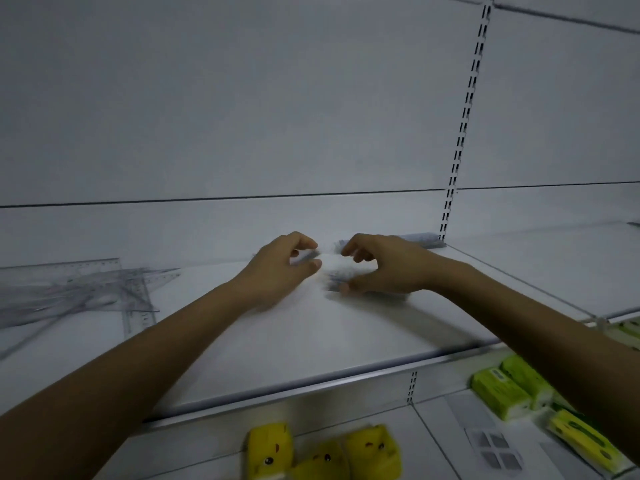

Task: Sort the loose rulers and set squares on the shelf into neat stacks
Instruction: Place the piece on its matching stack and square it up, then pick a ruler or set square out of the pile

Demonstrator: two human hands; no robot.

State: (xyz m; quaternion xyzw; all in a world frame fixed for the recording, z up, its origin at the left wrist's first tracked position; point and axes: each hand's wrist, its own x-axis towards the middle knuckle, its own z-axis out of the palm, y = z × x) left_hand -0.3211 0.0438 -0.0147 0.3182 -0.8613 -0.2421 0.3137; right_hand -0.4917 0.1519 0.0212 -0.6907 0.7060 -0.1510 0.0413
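Both of my hands reach onto the white shelf (311, 341) near its back wall. Between them lies a blurred clear plastic piece (330, 270); whether it is a ruler or a set square is too smeared to tell. My left hand (280, 268) pinches its left end between curled fingers and thumb. My right hand (381, 268) grips its right end, thumb in front and fingers curled over the back. A loose pile of clear set squares and rulers (79, 292) lies crisscrossed at the shelf's left. A flat row of clear rulers (420, 239) lies along the back wall behind my right hand.
A slotted metal upright (464, 126) runs up the back wall at the right. The lower shelf holds yellow duck-faced items (322, 452) and green-yellow packs (512, 386). The shelf's metal front edge (311, 386) runs below my forearms.
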